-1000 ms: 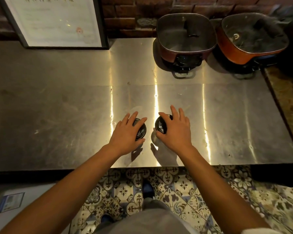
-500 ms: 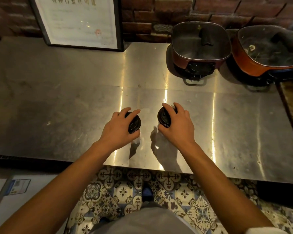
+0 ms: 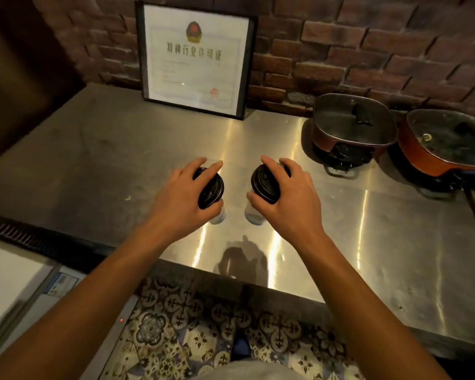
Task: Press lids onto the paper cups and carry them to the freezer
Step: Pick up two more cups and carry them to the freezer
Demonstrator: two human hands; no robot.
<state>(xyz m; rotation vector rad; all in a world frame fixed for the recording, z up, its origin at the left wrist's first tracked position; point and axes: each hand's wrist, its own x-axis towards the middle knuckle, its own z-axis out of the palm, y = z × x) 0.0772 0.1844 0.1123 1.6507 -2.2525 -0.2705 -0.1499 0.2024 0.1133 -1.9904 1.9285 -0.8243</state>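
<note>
I hold two pale paper cups with black lids above the steel counter (image 3: 93,171). My left hand (image 3: 181,198) grips the left cup (image 3: 218,215) from above, fingers wrapped over its black lid (image 3: 213,189). My right hand (image 3: 288,198) grips the right cup (image 3: 254,216) the same way, over its black lid (image 3: 265,183). Both cups are lifted clear of the counter and tilt toward each other at the bottom. Their shadow lies on the counter near the front edge.
A framed certificate (image 3: 194,58) leans on the brick wall at the back. Two lidded electric pots (image 3: 351,127) (image 3: 447,144) stand at the back right. A white appliance top (image 3: 8,281) sits low on the left. Patterned floor tiles (image 3: 203,325) lie below the counter edge.
Both hands have lifted the lidded cups off the counter. The view has swung left and up, so the certificate and the white appliance show more.
</note>
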